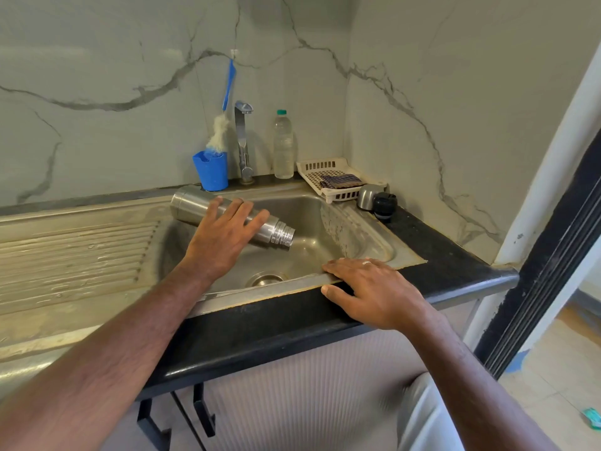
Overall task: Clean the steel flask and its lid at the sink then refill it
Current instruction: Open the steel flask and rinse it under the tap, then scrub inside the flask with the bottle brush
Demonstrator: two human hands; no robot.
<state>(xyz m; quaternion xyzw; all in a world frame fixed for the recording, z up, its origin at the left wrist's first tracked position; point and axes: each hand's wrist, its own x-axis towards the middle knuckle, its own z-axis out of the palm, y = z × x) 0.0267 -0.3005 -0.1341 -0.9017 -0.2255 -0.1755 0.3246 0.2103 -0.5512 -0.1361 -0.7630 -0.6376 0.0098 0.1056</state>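
Marble-veined wall panels back a steel sink (357, 236) set into the right end of a dark countertop (448, 255), its ribbed draining board (74, 252) running to the left edge. At the sink's back rim stand a blue cup (211, 170) with a bottle brush (219, 131), the tap (242, 141) and a plastic water bottle (283, 144). Over the basin the left hand (224, 239) grips the steel flask (195, 203) — uncapped, mouth tilted down to the right. Flat on the sink's front rim rests the right hand (370, 288), fingers straight. At the back right corner sit a white tray (312, 167) holding a checked cloth (340, 181) and — touching its right corner — the flask's lid (377, 198).
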